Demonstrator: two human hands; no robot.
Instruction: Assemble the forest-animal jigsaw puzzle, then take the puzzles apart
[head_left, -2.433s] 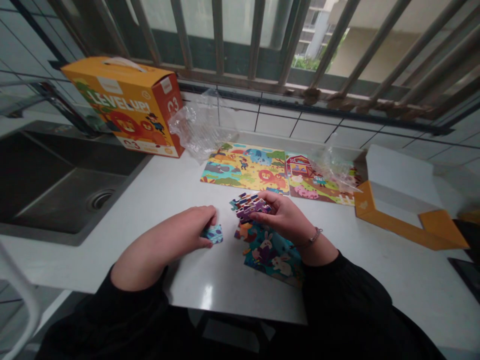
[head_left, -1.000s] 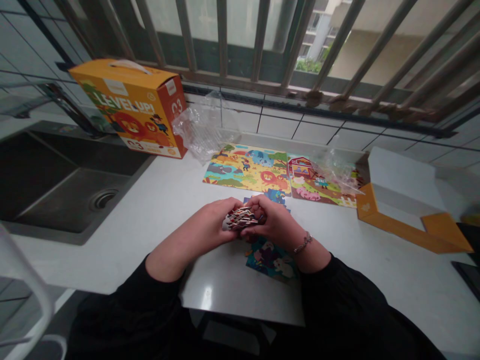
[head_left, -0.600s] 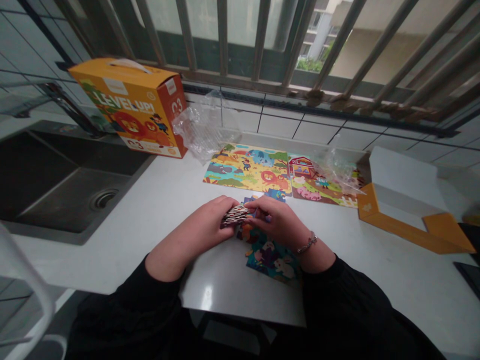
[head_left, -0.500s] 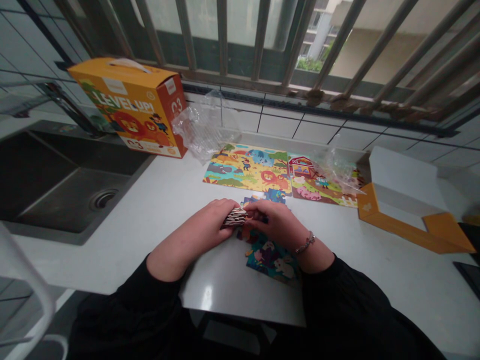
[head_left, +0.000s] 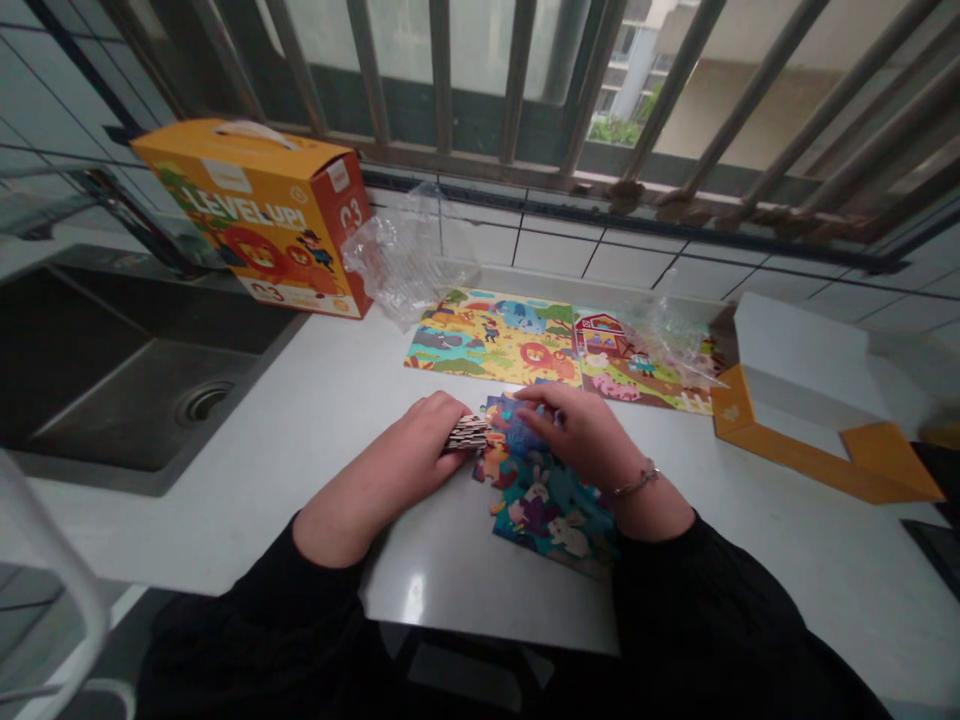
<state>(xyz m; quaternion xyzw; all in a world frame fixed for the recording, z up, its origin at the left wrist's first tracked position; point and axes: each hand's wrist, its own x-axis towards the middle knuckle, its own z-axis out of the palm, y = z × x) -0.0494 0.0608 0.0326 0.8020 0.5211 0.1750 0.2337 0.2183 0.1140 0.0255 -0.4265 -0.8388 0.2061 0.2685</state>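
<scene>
My left hand (head_left: pixel 424 440) is closed round a thick stack of puzzle pieces (head_left: pixel 468 433), their edges facing right. Just to the right lies a partly assembled jigsaw puzzle (head_left: pixel 551 505) with white rabbits on a dark teal ground and orange and purple parts. Over its upper part, my right hand (head_left: pixel 581 430) has its fingers bent, with the thumb and forefinger at a blue-purple puzzle piece (head_left: pixel 531 418). The fingers and palm partly cover that area, so the piece's outline is hard to make out.
Behind the hands lie a yellow safari picture (head_left: pixel 495 335) and a farm picture (head_left: pixel 619 365). Clear plastic wrapping (head_left: pixel 409 255) sits by an orange box (head_left: pixel 262 220). An opened orange-and-white box (head_left: pixel 795 450) stands right, a sink (head_left: pixel 161 420) left.
My right hand has moved right, from the stack to above the puzzle, uncovering more of the rabbit picture. My left hand stays nearly still with the stack.
</scene>
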